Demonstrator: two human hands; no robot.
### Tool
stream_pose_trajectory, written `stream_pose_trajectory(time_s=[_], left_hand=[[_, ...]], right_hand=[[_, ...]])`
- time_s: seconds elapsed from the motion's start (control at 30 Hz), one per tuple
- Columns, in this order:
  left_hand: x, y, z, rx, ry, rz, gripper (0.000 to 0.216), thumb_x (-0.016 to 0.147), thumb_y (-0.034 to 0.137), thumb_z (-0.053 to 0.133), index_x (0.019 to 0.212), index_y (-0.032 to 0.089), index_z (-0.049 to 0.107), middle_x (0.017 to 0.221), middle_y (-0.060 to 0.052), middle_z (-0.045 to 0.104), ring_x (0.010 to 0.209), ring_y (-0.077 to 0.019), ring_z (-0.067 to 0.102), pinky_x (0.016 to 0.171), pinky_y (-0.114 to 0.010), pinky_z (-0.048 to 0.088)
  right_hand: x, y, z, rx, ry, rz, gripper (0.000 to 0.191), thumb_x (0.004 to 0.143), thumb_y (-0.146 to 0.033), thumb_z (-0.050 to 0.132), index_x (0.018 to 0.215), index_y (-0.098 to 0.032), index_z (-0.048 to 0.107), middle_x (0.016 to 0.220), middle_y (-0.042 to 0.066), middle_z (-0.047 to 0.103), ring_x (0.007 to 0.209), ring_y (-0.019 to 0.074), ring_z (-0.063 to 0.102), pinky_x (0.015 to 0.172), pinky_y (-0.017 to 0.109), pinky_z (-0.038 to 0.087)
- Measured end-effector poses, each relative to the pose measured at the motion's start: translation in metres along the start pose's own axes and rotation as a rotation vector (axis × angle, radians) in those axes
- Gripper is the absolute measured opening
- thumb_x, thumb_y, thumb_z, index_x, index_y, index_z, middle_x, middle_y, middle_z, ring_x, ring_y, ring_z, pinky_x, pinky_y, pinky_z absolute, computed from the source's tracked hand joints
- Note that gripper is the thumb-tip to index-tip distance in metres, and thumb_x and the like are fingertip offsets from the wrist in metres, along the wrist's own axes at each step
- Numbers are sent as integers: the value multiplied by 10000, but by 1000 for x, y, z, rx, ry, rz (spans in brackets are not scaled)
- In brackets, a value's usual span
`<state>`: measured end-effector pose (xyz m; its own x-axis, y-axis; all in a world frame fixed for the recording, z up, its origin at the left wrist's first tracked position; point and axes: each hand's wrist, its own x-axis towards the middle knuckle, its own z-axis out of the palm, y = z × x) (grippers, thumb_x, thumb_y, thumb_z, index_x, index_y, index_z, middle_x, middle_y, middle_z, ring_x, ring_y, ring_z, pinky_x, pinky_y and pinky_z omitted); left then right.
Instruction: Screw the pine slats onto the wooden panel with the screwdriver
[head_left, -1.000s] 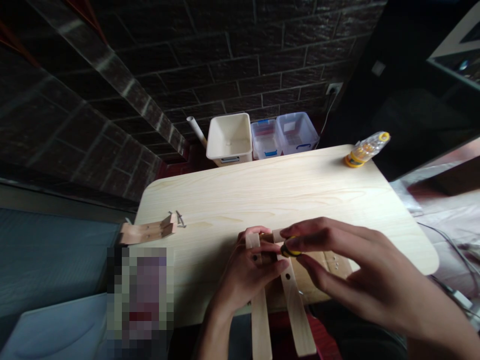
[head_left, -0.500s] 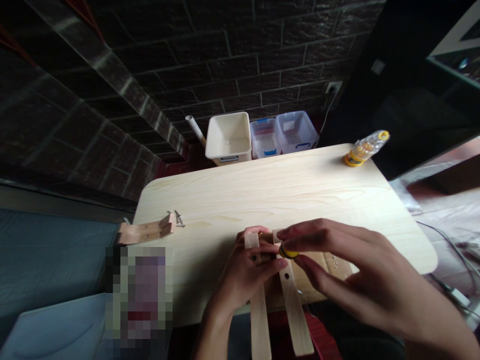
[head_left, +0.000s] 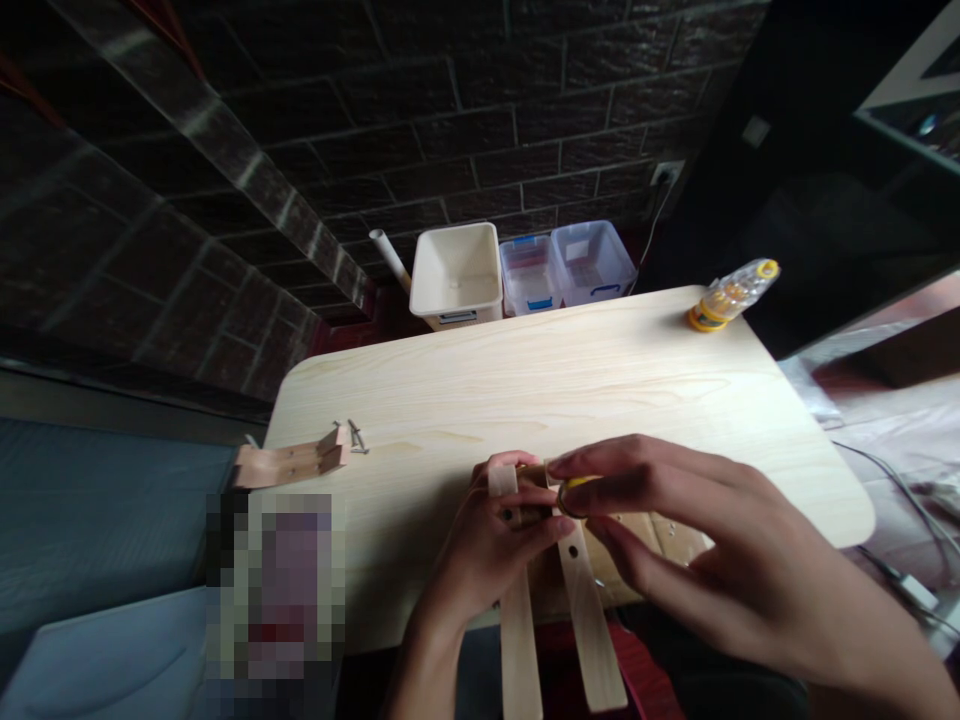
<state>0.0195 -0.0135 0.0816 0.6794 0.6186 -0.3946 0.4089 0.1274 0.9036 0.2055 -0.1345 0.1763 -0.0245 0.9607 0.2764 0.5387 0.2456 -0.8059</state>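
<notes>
Wooden slats [head_left: 581,610], two, lie side by side at the near edge of the table [head_left: 570,380], their long ends hanging off toward you; both show drilled holes.

Left hand [head_left: 495,545]: your fingers are closed around the top of the left slat [head_left: 517,640] and a small wooden block between the two, pinning them in place.

Right hand [head_left: 690,540]: your thumb and fingertips pinch a small black-and-yellow screwdriver [head_left: 574,495], held upright over the top of the right slat. Its tip is hidden under your fingers, so whether a screw is seated cannot be told.

Progress, as judged: the joint at the slat tops appears to be in the middle of fastening. A further piece [head_left: 679,535] with holes lies under your right hand, partly covered. Loose screws [head_left: 358,436] and a separate small wooden assembly [head_left: 292,463] sit at the left edge of the table, so more parts seem left to join.

Also present: a yellow-capped clear bottle [head_left: 731,293] lying at the far right corner; a cream bin [head_left: 456,272] and two clear plastic boxes [head_left: 566,268] on the floor beyond the table; a white tube [head_left: 391,258] against the brick wall [head_left: 337,130].

Obstructions: your right hand screens the joint from view; nothing else crowds the work.
</notes>
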Motion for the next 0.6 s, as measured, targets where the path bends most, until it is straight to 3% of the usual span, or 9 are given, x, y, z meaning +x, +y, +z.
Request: stream_pose_trajectory(time_s=[0.27, 0.6], left_hand=[[1, -4, 0, -7, -16, 48, 224, 765, 361, 886, 910, 198, 837, 1483, -96, 654, 1250, -316, 704, 995, -376, 633], [0, 0, 1, 14, -2, 15, 325, 738, 475, 907, 888, 194, 843, 1422, -99, 701, 1185, -342, 728, 930, -399, 662]], right_hand=[[1, 3, -1, 60, 0, 27, 250, 997, -104, 643, 1223, -197, 694, 1262, 92, 743, 1157, 161, 716, 985, 206, 572], [-1, 2, -2, 44, -39, 21, 312, 1010, -62, 565, 1276, -193, 662, 1351, 109, 728, 1219, 163, 697, 1017, 229, 562]])
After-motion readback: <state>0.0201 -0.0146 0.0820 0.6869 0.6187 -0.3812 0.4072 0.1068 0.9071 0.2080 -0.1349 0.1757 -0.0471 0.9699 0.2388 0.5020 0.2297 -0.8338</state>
